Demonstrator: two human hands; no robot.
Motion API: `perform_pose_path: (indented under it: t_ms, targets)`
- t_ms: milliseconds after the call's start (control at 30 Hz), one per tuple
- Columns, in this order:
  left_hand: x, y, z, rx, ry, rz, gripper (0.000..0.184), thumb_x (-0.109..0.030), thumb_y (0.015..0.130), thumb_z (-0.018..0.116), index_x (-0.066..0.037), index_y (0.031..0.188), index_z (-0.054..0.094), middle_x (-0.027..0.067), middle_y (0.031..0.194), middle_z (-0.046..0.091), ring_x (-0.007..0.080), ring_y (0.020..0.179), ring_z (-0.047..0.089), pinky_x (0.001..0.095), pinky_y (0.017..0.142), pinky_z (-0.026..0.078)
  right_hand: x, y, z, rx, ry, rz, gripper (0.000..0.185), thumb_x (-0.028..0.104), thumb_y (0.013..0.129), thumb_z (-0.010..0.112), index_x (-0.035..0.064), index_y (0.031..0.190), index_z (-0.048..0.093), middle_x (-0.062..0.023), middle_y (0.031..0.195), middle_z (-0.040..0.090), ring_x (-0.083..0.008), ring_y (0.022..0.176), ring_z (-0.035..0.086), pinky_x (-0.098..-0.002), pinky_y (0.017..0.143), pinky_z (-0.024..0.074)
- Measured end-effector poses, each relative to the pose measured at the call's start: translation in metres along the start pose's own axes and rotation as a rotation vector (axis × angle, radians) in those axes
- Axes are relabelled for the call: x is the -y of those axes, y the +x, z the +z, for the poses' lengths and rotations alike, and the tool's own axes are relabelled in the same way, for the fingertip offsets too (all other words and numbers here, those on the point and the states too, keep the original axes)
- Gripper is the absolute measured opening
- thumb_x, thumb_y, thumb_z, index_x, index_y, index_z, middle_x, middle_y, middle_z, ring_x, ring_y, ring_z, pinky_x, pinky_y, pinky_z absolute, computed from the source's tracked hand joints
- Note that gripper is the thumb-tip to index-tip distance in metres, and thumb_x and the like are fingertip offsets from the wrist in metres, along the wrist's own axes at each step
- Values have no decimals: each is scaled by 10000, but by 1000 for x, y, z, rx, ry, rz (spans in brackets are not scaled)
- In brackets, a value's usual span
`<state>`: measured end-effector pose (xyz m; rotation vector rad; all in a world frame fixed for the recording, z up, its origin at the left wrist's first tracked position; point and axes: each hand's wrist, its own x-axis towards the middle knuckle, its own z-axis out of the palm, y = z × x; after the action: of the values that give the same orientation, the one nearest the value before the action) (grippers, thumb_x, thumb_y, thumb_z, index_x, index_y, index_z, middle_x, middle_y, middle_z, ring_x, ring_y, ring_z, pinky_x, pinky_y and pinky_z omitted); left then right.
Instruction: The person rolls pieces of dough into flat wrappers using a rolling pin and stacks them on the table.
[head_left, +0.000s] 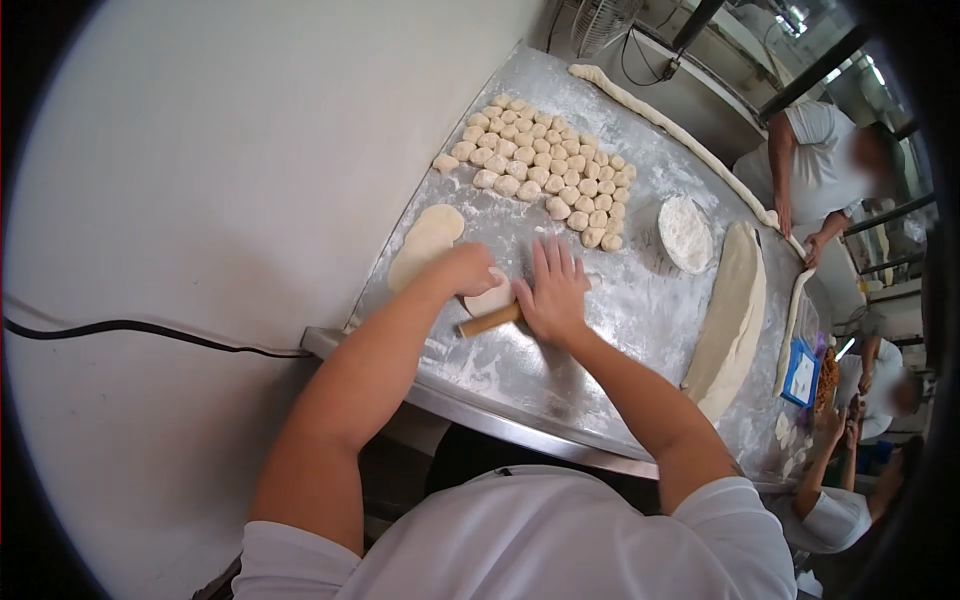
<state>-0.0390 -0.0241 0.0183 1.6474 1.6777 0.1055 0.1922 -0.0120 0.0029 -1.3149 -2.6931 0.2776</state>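
Note:
My left hand (467,270) is closed, its fingers pinching the edge of a small flat dough round (490,297) on the metal table. My right hand (553,292) lies with fingers stretched out and spread, its palm over one end of a wooden rolling pin (489,321). The pin rests at the near edge of the dough round. Left of my left hand, flattened dough wrappers (425,245) overlap in a row. Beyond both hands sit many small dough balls (545,160), dusted with flour.
A bowl of flour (686,235) stands to the right, beside a thick dough slab (728,310). A long dough rope (680,130) runs along the far edge, where a co-worker's hands (800,235) touch it. A blue container (800,372) and other people are at right. A wall (200,200) borders the left.

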Motion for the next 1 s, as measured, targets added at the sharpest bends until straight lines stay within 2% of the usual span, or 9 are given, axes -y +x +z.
perform_pose_path:
  t_ms: [67, 133, 267, 367, 567, 733, 800, 867, 1000]
  targets:
    - [9, 9, 8, 18, -206, -29, 433, -374, 915, 768, -12, 1146, 828, 222, 1127, 806, 394, 1005, 781, 460, 897, 614, -12, -48, -7, 101, -5, -26, 746, 493, 1090, 525, 50, 1676, 392, -245, 1752, 311, -471, 1589, 308, -667, 1291, 190]
    - [10, 15, 5, 147, -19, -27, 394, -336, 907, 811, -5, 1121, 825, 236, 1054, 803, 363, 954, 784, 450, 843, 606, -16, -74, -15, 147, 2, -68, 726, 485, 1095, 522, 49, 1665, 412, -246, 1750, 315, -472, 1581, 320, -675, 1283, 196]
    - [-6, 2, -7, 258, 20, -109, 364, -304, 892, 839, 3, 1088, 828, 255, 1039, 800, 387, 936, 783, 466, 805, 601, 9, -2, -5, 68, -57, 60, 742, 510, 1099, 503, 47, 1669, 398, -255, 1745, 311, -474, 1585, 313, -673, 1277, 220]
    - [-11, -7, -10, 71, 108, -86, 394, -339, 868, 847, 5, 1060, 834, 275, 1048, 792, 418, 944, 776, 476, 813, 602, 21, 53, 16, -120, -1, 101, 777, 527, 1086, 516, 37, 1673, 376, -265, 1745, 302, -482, 1592, 300, -672, 1277, 220]
    - [23, -13, -13, 75, 328, 95, 454, -443, 821, 873, -18, 976, 842, 246, 1008, 797, 405, 934, 777, 483, 837, 611, 5, -50, -13, 115, 75, -38, 793, 508, 1065, 561, 11, 1657, 381, -277, 1740, 301, -492, 1602, 269, -652, 1296, 188]
    - [73, -48, -48, 147, 601, -205, 368, -380, 823, 869, -35, 947, 834, 212, 1029, 802, 387, 979, 778, 483, 847, 618, -13, -98, -15, 116, 72, -139, 766, 460, 1055, 596, 1, 1640, 409, -283, 1722, 318, -486, 1598, 275, -650, 1305, 173]
    - [80, -64, -48, -118, 587, -225, 334, -340, 795, 889, -30, 904, 828, 191, 924, 796, 390, 925, 776, 497, 856, 617, -6, -89, -7, 122, 145, -145, 750, 453, 1053, 603, -2, 1624, 431, -285, 1706, 336, -484, 1590, 287, -650, 1307, 172]
    - [92, -50, -47, -217, 546, -102, 348, -274, 750, 924, -18, 961, 819, 207, 1037, 788, 388, 1024, 754, 493, 947, 600, -10, -90, -18, 93, 168, -85, 727, 442, 1041, 628, -14, 1586, 477, -294, 1662, 383, -480, 1567, 320, -643, 1309, 182]
    - [69, -44, -64, -246, 350, -54, 977, -161, 629, 1032, 10, 1472, 568, 270, 1491, 588, 439, 1341, 604, 454, 1123, 531, -13, -93, -18, 49, 164, -95, 755, 475, 1041, 634, -44, 1571, 493, -296, 1651, 400, -470, 1566, 336, -618, 1314, 205]
